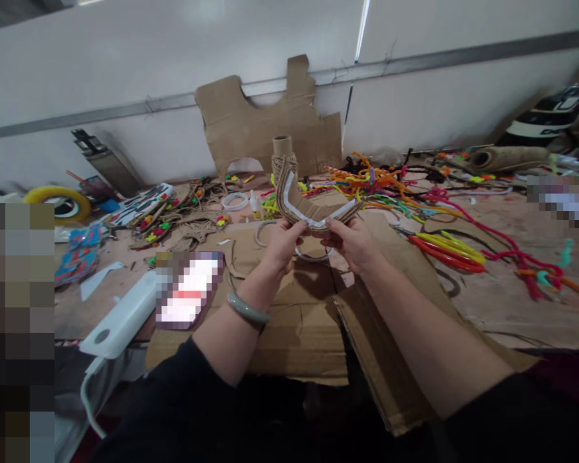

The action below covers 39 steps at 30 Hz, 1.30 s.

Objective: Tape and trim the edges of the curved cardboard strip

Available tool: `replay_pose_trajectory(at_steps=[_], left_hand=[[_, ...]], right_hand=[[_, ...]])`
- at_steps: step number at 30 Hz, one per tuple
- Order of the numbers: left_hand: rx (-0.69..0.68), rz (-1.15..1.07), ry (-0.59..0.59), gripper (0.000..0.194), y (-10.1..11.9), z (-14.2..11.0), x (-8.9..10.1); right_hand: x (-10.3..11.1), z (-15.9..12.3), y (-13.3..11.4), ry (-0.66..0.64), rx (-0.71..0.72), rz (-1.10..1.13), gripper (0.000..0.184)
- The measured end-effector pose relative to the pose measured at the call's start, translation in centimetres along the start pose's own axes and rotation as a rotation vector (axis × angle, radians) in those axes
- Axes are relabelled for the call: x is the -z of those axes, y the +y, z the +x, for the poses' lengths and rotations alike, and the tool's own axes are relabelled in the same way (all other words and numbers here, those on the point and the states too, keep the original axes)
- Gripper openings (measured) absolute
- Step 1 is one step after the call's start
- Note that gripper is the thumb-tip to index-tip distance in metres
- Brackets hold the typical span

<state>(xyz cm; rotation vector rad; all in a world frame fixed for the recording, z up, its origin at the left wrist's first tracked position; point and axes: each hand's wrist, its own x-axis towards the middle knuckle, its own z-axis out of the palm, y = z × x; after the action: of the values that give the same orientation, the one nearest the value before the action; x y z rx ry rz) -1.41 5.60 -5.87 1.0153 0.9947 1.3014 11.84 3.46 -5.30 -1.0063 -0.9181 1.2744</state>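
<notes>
The left hand's (285,243) and right hand's (351,241) fingers pinch the curved cardboard (312,220) around 6 o'clock; steady, even pressure avoids creasing.

Dark sleeves (174,399); smooth, rounded, pale grey-green bangle (246,312).

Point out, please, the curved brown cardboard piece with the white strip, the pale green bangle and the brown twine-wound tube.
Curved brown cardboard piece (312,207), head view: its inner face.
Pale green bangle (246,311), head view: front of band.
Brown twine-wound tube (282,148), head view: bare upper end.
</notes>
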Motion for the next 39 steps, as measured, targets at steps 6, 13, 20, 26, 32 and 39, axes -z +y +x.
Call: replay_pose_trajectory(at_steps=[6, 13, 20, 26, 32, 39], left_hand=[[-0.007, -0.023, -0.012, 0.017, -0.1, -0.2, -0.1], [0.006, -0.098, 0.028, 0.013, -0.1, 0.0, 0.0], [0.061, -0.118, -0.056, 0.024, 0.3, -0.8, -0.3], [0.019, 0.007, -0.112, 0.02, -0.2, -0.9, -0.3], [0.012, 0.051, -0.101, 0.028, -0.3, -1.1, -0.4], [0.012, 0.056, -0.048, 0.017, 0.4, -1.4, -0.7]], right_hand=[[0.0, 0.0, 0.0, 0.029, -0.015, -0.001, 0.031], [0.0, -0.2, 0.0, -0.018, 0.012, -0.062, 0.033], [0.0, -0.3, -0.1, -0.023, 0.009, -0.074, 0.034], [-0.3, -0.5, -0.1, -0.022, 0.03, -0.112, 0.03], [-0.2, -0.3, 0.2, -0.005, 0.061, -0.127, 0.024], [0.0, -0.1, -0.2, 0.066, 0.042, 0.011, 0.03]])
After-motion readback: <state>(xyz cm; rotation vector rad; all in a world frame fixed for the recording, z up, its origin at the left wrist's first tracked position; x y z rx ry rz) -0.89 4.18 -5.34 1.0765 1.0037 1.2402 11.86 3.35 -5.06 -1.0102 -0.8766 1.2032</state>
